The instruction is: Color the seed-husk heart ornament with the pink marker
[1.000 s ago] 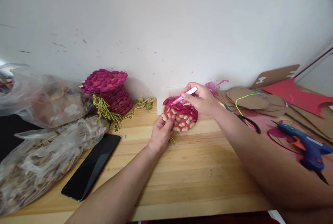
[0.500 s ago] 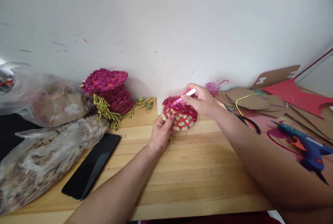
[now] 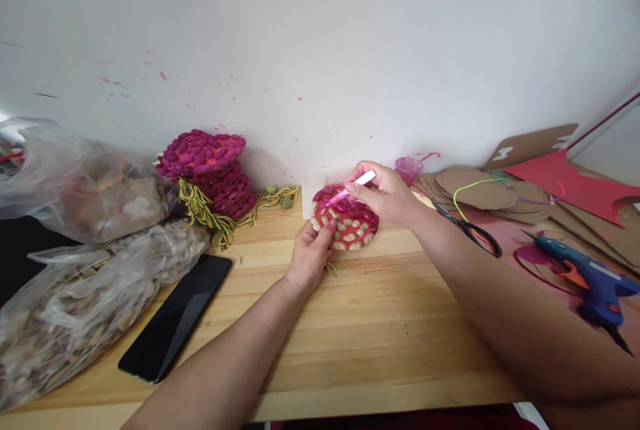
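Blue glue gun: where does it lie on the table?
In the head view, the blue glue gun lies at the far right, just right of the scissors.

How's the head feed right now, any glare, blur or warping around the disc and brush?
Head view: soft even light, no glare on the disc; brush tip slightly soft; faint shadows on the table; dull sheen on the phone; edges bend, stretching the glue gun.

Wooden table [image 3: 380, 323] bears a phone [image 3: 175, 317] (black) and two plastic bags [image 3: 75, 310].
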{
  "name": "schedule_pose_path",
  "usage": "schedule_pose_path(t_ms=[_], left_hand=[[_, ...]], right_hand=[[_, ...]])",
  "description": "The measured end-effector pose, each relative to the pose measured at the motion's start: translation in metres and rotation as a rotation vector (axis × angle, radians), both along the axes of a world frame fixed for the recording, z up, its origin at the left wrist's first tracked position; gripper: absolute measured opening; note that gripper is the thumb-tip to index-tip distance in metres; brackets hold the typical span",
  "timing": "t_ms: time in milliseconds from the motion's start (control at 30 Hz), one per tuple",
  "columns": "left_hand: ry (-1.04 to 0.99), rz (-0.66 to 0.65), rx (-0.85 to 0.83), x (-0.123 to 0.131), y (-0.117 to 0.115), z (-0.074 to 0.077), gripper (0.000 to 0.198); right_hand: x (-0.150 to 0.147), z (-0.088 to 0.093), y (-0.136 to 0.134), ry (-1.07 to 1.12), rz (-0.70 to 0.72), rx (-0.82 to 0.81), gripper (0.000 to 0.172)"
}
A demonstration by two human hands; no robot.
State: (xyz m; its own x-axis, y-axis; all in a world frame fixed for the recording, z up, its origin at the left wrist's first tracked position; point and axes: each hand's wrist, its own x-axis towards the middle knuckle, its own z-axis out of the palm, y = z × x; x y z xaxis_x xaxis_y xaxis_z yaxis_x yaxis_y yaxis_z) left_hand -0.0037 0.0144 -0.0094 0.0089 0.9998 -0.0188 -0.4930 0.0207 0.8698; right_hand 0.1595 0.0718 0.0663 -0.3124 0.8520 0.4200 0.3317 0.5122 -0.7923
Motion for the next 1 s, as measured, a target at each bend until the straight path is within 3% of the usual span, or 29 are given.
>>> schedule_pose_path(t_ms=[233, 500, 1000], left_hand=[[-0.012, 0.004, -0.021, 0.001, -0.001, 0.003, 0.044], [0.013, 0.010, -0.033, 0.000, 0.000, 0.000, 0.043], [-0.025, 0.010, -0.052, 0.000, -0.002, 0.008, 0.046]], right_hand=[[-0.003, 0.000, -0.002, -0.006, -0.049, 0.022, 0.017], [-0.007, 0.002, -0.009, -0.046, -0.024, 0.049, 0.013], [-0.009, 0.004, -0.010, -0.111, 0.011, 0.078, 0.014]])
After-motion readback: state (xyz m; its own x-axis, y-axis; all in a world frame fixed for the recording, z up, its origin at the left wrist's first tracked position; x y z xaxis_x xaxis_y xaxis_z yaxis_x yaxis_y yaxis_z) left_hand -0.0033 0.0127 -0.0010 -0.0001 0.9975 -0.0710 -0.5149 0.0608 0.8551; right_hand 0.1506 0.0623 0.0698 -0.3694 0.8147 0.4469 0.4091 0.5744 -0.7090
